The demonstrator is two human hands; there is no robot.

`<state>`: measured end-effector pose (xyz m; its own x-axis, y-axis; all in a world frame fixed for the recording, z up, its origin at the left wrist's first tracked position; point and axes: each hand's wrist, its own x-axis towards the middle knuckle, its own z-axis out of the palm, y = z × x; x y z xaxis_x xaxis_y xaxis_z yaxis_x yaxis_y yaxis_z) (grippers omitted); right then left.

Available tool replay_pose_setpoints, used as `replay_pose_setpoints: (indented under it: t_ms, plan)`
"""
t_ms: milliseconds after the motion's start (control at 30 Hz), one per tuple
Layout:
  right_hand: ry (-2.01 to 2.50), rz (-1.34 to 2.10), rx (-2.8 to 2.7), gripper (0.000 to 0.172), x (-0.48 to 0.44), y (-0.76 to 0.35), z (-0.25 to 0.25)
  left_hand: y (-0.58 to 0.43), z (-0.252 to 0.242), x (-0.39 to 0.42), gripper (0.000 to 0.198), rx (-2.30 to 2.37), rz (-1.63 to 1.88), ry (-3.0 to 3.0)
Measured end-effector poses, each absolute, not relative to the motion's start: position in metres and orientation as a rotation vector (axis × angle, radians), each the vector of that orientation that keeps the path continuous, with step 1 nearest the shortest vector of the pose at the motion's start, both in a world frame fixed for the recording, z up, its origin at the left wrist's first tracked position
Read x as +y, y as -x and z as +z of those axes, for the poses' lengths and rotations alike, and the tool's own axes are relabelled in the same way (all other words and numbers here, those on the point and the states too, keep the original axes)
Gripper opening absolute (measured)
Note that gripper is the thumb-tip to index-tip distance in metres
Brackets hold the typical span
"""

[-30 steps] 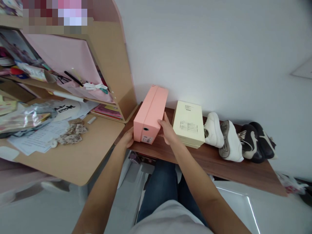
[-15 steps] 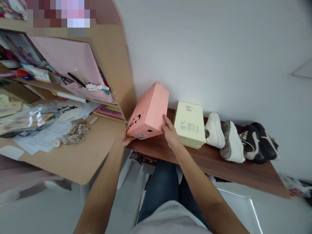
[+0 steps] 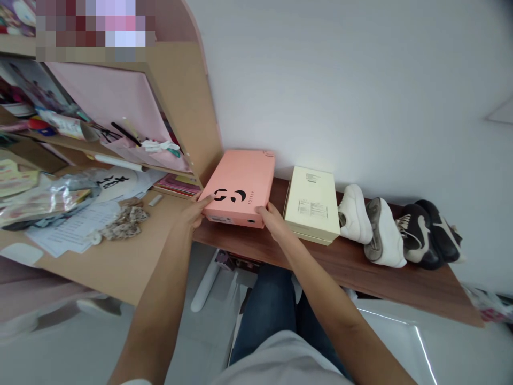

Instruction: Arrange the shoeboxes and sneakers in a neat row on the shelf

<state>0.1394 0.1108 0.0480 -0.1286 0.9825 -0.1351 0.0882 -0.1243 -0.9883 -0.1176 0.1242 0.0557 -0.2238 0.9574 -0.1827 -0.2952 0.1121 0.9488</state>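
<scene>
A pink shoebox (image 3: 250, 174) lies broad side up at the left end of the dark brown wooden counter (image 3: 360, 272), close to the wall (image 3: 340, 96) and just beside the tan side panel (image 3: 186, 101) of the desk unit; whether its whole underside rests on the wood cannot be told. Black printing and small lettering show on its upper face, and the end toward the person has a round dark hole and a white label. The two hands are apart from each other, both gripping this box: the left hand (image 3: 195, 210) at the near left corner, thumb on top, the right hand (image 3: 271, 218) at the near right corner. To the right, slightly apart, sits a cream shoebox (image 3: 310, 203), followed by a pair of white sneakers (image 3: 356, 216) and a pair of black sneakers (image 3: 417, 240) with pale trim. On the desk (image 3: 160, 235) at left lie printed papers (image 3: 60, 232) and a crumpled patterned scrunchie (image 3: 126, 220).
</scene>
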Motion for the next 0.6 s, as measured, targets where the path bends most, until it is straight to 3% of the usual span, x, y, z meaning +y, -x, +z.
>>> replay_pose_setpoints:
  t_ms: [600]
  plan:
    - [1.357, 1.417, -1.100, 0.046, 0.117, -0.135, 0.012, 0.110, 0.037, 0.153, 0.054, 1.270, 1.373, -0.763]
